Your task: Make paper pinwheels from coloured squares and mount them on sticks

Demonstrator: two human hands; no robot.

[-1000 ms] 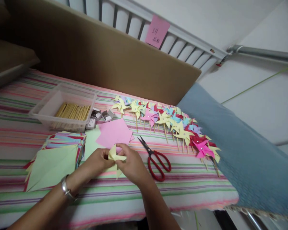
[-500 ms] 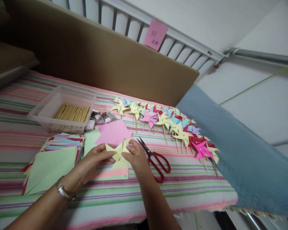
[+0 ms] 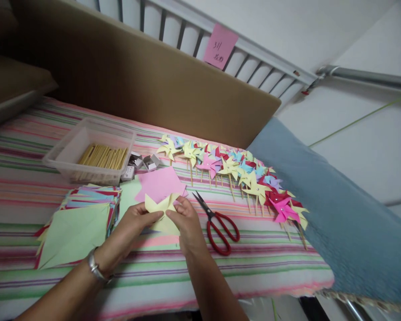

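Yellow paper: the yellow paper (image 3: 167, 226) is between your two hands, above the striped cloth, with pointed flaps up on the far side and its flatter part spread toward you.
Left hand: your left hand (image 3: 137, 221) pinches the paper's left side, thumb on the near face.
Right hand: your right hand (image 3: 186, 221) pinches the right side, its thumb tip near the other at the centre.
Writing: the pink note (image 3: 220, 46) above the cardboard reads "311", with characters beneath that you cannot make out; print on the small white box (image 3: 128, 173) is too small to read.
Beyond your fingers: pink sheets (image 3: 160, 183).
Left: a paper stack (image 3: 75, 232), with a plastic tub (image 3: 65, 169) of sticks (image 3: 103, 156) behind it.
Right: the red-handled scissors (image 3: 210, 214) lie near your right hand, blades slightly apart, pointing away; pinwheels (image 3: 230, 167) lie past them.
Edges: the cardboard panel (image 3: 147, 76) bounds the far side; striped cloth (image 3: 254, 272) stretches from your wrists to the near edge, and a blue cover (image 3: 321, 191) borders it on the right.
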